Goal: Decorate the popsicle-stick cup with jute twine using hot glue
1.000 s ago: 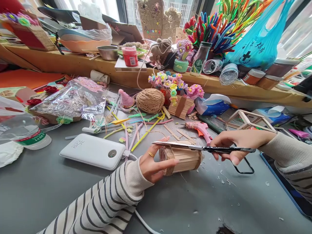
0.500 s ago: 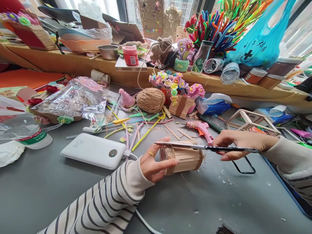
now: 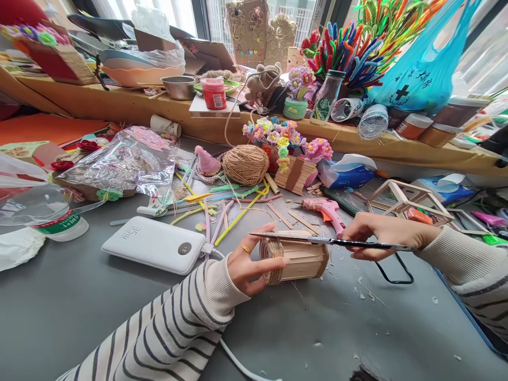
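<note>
A: Where's my wooden cylinder (image 3: pixel 304 263) now?
B: On its side, left of the pink glue gun (image 3: pixel 323 207) and nearer me; my left hand (image 3: pixel 246 264) grips the end farther from that gun, fingers spread around the twine wrap (image 3: pixel 277 251)!
A: And my right hand (image 3: pixel 383 233)?
B: Right of the glue gun, on its near side; fingers curled around the handle of the scissors (image 3: pixel 321 241); I can't tell whether the blades are parted.
A: Looks like a trim to me; how do I do it cleanly?
B: I'd hold the cylinder firmly against rolling; I'd lay the blades flat along the wood; the tips sit very near a left fingertip, so I'd shift that finger clear; short snips, or the wrap might get nicked!
</note>
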Demonstrator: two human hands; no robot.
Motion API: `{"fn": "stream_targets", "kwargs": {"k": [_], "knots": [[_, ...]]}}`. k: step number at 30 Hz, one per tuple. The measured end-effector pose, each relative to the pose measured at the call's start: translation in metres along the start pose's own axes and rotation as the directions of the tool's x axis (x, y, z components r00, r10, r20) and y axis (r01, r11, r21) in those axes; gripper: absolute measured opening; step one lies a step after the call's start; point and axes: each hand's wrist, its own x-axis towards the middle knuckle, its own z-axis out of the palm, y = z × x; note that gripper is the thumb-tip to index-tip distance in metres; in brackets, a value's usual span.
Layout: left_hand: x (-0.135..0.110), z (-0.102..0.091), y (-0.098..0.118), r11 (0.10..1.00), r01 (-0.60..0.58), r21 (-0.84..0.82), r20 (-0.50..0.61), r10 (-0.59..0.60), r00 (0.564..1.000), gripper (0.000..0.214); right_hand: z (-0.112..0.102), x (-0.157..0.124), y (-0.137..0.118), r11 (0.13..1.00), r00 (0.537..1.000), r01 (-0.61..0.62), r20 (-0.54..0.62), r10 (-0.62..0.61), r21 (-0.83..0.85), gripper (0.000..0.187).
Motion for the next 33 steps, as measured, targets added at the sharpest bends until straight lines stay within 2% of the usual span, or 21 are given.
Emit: {"fn": "stream_targets", "kwargs": {"k": [5,10,16,19,23,25,28,30,33], "knots": [[-0.001,0.000,0.000,1.000,0.004,-0.009,0.000,-0.004,1.000,0.070,0.002,0.001,0.000,0.999,0.999,0.025,0.023,-0.024,-0.024,0.028],[-0.001,0.000,-0.001,1.000,0.022,0.017,0.015,-0.022,1.000,0.067,0.005,0.002,0.004,0.993,0.999,-0.034,0.045,0.029,0.113,0.035],[-0.001,0.001,-0.002,1.000,0.008,0.021,-0.011,-0.008,1.000,0.066,0.006,0.000,0.003,0.983,0.998,-0.061,0.028,0.057,0.175,0.042],[-0.002,0.001,-0.002,0.998,0.023,0.058,0.002,-0.024,1.000,0.064,0.005,0.003,-0.001,0.973,0.990,-0.100,-0.077,0.118,0.206,0.045],[-0.002,0.000,-0.003,0.999,0.031,0.017,-0.067,-0.030,0.997,0.068,0.004,0.018,-0.003,0.978,0.951,-0.136,-0.254,0.174,0.159,0.045],[0.000,-0.002,-0.004,0.999,0.020,-0.035,-0.093,-0.023,0.995,0.070,0.006,0.028,-0.002,0.985,0.914,-0.172,-0.372,0.165,0.013,0.044],[0.002,-0.004,-0.004,0.999,0.012,-0.043,-0.137,-0.018,0.990,0.072,0.013,0.043,-0.002,0.932,0.845,-0.259,-0.527,0.093,-0.252,0.037],[0.003,-0.005,-0.003,0.999,0.031,-0.032,-0.178,-0.036,0.983,0.072,0.021,0.050,-0.004,0.912,0.822,-0.287,-0.564,0.077,-0.294,0.026],[0.004,-0.004,0.001,0.995,0.076,-0.060,-0.196,-0.086,0.977,0.071,0.031,0.057,-0.008,0.919,0.816,-0.284,-0.572,0.082,-0.272,0.013]]}}
